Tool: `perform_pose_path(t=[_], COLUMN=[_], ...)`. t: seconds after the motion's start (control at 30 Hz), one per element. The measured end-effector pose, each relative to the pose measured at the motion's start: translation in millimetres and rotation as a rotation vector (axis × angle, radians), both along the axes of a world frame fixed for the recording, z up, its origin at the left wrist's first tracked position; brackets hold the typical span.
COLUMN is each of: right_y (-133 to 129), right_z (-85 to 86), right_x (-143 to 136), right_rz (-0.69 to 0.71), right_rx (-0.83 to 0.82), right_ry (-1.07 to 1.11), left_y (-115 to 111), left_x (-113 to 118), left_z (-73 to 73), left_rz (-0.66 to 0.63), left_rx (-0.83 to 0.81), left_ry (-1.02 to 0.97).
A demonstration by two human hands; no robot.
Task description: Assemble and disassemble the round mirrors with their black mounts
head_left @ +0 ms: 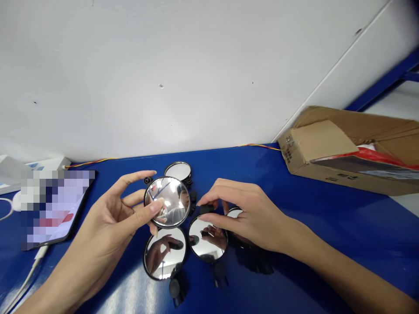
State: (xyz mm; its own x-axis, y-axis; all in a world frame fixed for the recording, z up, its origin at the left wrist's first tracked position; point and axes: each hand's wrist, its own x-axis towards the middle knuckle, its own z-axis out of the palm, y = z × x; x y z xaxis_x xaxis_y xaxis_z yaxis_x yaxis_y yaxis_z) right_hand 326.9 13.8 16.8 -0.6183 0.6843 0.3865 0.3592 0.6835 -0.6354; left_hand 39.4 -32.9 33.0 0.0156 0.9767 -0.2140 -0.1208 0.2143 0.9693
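Observation:
My left hand (127,207) grips a round black-rimmed mirror (173,203), its thumb lying across the glass. Close to that mirror's right edge, my right hand (235,207) pinches a small black plastic part (206,209) between thumb and fingers. Beneath the hands lie more round mirrors: one at the lower left (165,261), one in the middle (209,244), and one at the back (178,169). Another mirror (235,213) is mostly hidden under my right hand. Black mounts stick out from the two front mirrors, such as the mount (176,290) at the bottom.
On the left a tablet (59,209) with a white cable (39,257) leans near a white box (49,164). An open cardboard box (321,144) stands at the right on the blue table (327,226). Thin coloured wires (258,145) run along the white wall (203,78).

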Motion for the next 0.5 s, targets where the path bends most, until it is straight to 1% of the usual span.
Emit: perform_pose_path(t=[0.13, 0.33, 0.5], right_y=[-1.1, -3.5, -3.4], right_z=[0.1, 0.8, 3.4], right_x=[-1.2, -3.1, -3.8], right_rz=[-0.009, -0.013, -0.03], right_rx=[-0.006, 0.022, 0.027], right_ry=[0.01, 0.063, 0.126], left_y=[-1.4, -1.2, -2.4], left_x=[2.3, 2.8, 3.8], left_z=[2.3, -1.6, -2.5], left_rz=[-0.005, -0.042, -0.054], left_rx=[0.022, 0.047, 0.059], left_ry=[0.015, -0.007, 0.017])
